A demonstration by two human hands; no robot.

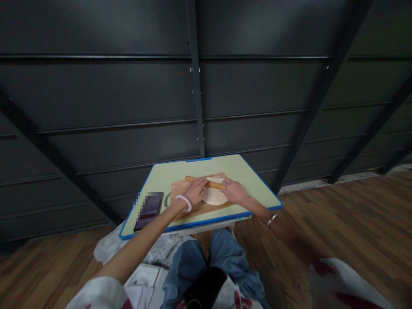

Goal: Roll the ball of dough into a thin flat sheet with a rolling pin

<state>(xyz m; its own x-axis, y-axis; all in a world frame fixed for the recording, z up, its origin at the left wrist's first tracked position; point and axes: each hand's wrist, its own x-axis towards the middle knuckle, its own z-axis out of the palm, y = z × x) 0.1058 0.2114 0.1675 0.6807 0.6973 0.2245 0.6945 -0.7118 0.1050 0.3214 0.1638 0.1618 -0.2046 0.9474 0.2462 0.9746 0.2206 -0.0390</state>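
A wooden rolling pin (210, 184) lies across a pale round of dough (213, 196) on a wooden board (178, 189). My left hand (195, 192) rests flat on the pin's left part, fingers stretched out. My right hand (236, 191) presses flat on the pin's right end, fingers also extended. The board sits on a small light-green table with a blue rim (257, 184). A white bead bracelet (184, 201) is on my left wrist and a metal bangle (271, 220) on my right.
A dark phone (148, 210) lies on the table left of the board. A dark metal wall with slanted struts (196, 86) stands right behind the table. Wooden floor (354, 214) spreads to the right. White crumpled sheeting (109, 249) lies under the table, by my knees.
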